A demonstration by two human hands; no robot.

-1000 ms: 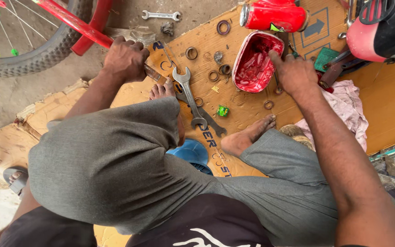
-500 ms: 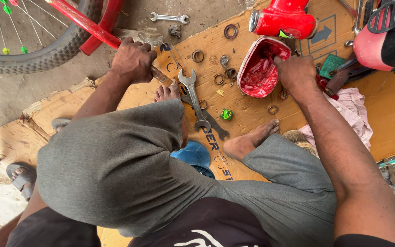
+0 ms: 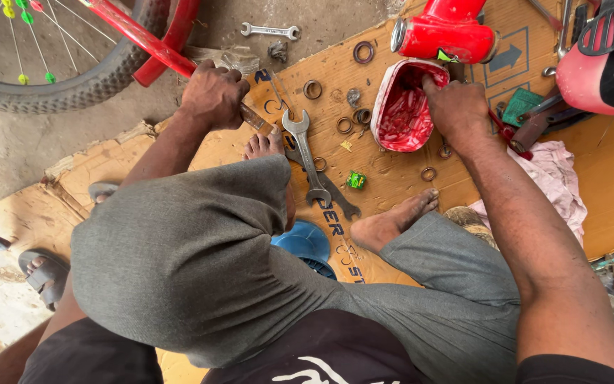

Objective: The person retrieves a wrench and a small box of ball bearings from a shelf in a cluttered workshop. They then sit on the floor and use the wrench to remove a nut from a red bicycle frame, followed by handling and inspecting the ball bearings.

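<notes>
While the person sits low on flattened cardboard [image 3: 143,178], a spoked bicycle wheel [image 3: 44,64] with coloured beads stands at far left, a red frame tube [image 3: 140,39] running across it. The left hand [image 3: 214,92] is closed in a fist around a flat metal tool [image 3: 257,119], whose end sticks out toward the bare left foot [image 3: 264,144]. Just right of that foot, two open-ended spanners [image 3: 305,156] lie crossed on the cardboard. Washers and rings [image 3: 346,124] are scattered beside them, one larger ring [image 3: 363,51] farther up, and a small green object [image 3: 356,180] lies below. Another spanner [image 3: 270,30] rests on the bare concrete above. The right hand [image 3: 456,107] grips the rim of a red tub of grease [image 3: 401,114], fingers curled over its edge; how tightly cannot be judged. A red bicycle frame part [image 3: 445,32] sits just above the tub. A pink rag [image 3: 552,178] lies at right, near a red-and-black saddle [image 3: 602,57].
</notes>
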